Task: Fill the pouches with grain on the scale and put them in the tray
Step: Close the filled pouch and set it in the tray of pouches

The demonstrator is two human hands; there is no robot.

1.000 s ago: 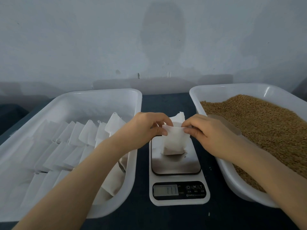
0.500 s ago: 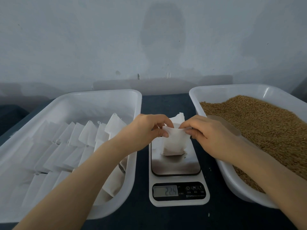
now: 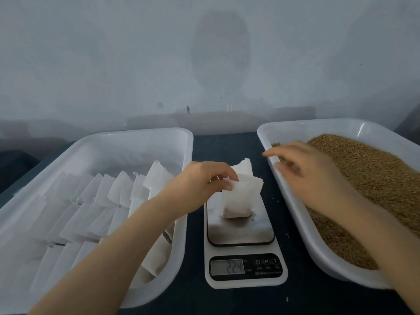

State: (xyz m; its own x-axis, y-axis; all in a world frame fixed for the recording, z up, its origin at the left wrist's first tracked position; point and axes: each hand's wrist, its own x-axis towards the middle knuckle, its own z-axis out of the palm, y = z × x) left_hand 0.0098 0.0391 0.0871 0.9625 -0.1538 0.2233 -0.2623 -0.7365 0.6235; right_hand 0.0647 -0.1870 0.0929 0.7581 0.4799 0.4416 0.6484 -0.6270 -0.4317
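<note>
Two hands: left (image 3: 200, 185) pinches the pouch (image 3: 238, 201), right (image 3: 311, 176) blurred over grain (image 3: 375, 178).

Dim, flat bluish light, right hand (image 3: 313, 178) motion-blurred, dull sheen on scale (image 3: 241, 228) plate below fingers (image 3: 218, 170) of left hand (image 3: 197, 189), wide-angle bowing at corners.
</note>
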